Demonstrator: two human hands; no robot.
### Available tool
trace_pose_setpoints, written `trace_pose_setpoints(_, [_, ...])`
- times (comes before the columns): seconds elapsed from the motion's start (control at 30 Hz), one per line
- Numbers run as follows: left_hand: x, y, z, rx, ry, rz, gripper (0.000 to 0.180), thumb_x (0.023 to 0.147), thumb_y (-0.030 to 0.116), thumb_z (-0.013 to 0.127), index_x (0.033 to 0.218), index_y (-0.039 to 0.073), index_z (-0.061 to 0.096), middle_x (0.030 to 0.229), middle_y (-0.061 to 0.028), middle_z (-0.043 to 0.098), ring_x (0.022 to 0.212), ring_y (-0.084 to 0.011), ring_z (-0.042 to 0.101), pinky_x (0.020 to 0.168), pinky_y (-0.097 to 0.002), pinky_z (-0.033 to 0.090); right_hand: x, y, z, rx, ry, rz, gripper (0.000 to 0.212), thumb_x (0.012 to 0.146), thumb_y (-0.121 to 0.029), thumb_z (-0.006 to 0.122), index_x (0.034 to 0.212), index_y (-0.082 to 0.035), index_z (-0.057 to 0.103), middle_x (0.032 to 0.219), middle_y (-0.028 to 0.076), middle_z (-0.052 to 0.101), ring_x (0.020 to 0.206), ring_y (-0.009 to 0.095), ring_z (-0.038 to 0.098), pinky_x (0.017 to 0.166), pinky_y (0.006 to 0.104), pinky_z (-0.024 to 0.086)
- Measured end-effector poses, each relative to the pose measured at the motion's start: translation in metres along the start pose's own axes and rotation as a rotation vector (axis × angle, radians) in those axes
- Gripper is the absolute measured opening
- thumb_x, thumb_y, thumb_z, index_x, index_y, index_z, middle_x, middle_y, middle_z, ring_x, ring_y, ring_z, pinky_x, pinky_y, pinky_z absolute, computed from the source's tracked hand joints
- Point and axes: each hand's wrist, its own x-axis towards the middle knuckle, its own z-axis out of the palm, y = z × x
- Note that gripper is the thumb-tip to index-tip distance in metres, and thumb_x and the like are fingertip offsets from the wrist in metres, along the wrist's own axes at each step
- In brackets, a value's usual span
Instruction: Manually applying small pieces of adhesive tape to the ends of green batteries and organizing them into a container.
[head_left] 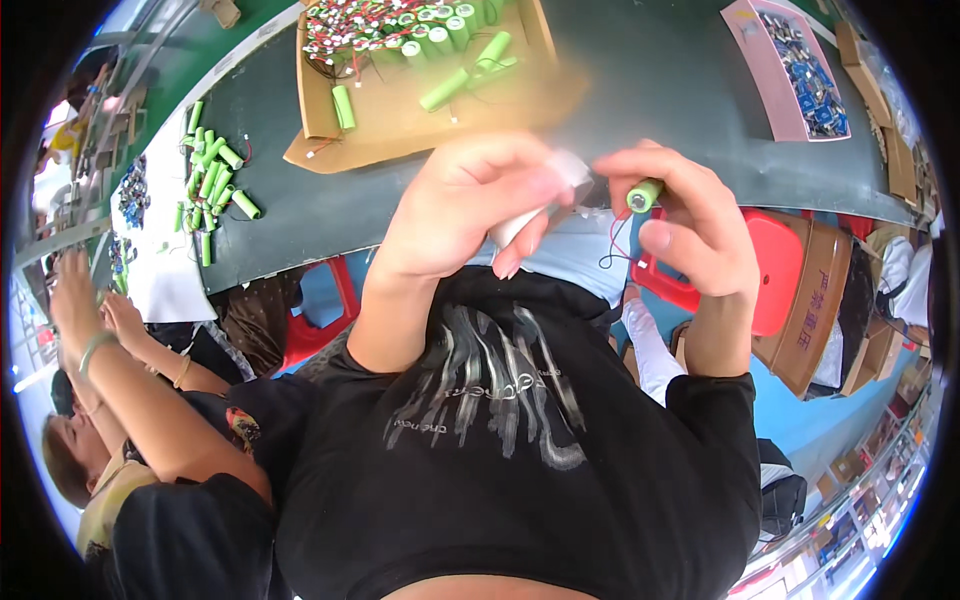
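Observation:
My right hand (690, 215) is closed around a green cylindrical battery cell (643, 194), whose end shows between thumb and fingers; thin red and black wires (615, 243) hang from it. My left hand (470, 205) pinches a small white piece (548, 195), a strip or tape, right beside the cell. Both hands are raised close to my chest, over my black shirt, at the near edge of the dark green table (640, 90).
A cardboard tray (430, 100) with several green cells and wired parts lies at the table's far middle. More green cells (215, 175) lie at the left. A pink tray of small blue parts (795, 70) sits far right. Another person's arms (120, 340) work at my left. Red stools stand below.

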Motion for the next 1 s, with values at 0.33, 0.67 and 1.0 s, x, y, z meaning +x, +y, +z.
trace_pose_setpoints(0.33, [0.003,0.000,0.024,0.297,0.094,-0.140,0.014,0.088,0.016,0.059,0.086,0.004,0.066,0.055,0.0014,0.050,0.046,-0.0030,0.043,0.039,-0.0214,0.029,0.006,0.007,0.021,-0.289,0.123,-0.146,0.045,0.075,-0.018,0.062,0.115,0.002,0.054,0.088,0.008,0.056,0.078,0.019,0.054,0.070,0.0275,0.042])
trace_pose_setpoints(0.67, [0.000,0.001,0.037,0.590,0.148,0.000,0.013,0.087,0.012,0.061,0.083,0.000,0.063,0.054,0.0018,0.049,0.048,-0.0046,0.041,0.044,-0.0226,0.031,0.002,0.009,0.030,0.386,0.329,0.058,0.029,0.084,-0.012,0.057,0.110,0.000,0.051,0.096,0.003,0.050,0.072,0.006,0.048,0.061,0.0218,0.039])
trace_pose_setpoints(1.0, [-0.010,0.021,0.038,0.292,0.133,-0.010,0.010,0.087,0.010,0.059,0.088,0.001,0.064,0.060,0.0030,0.051,0.051,-0.0024,0.043,0.045,-0.0209,0.030,0.002,0.015,0.020,0.048,0.285,0.078,0.081,0.086,-0.070,0.026,0.100,0.004,0.056,0.088,0.004,0.048,0.077,0.010,0.042,0.065,0.0225,0.030])
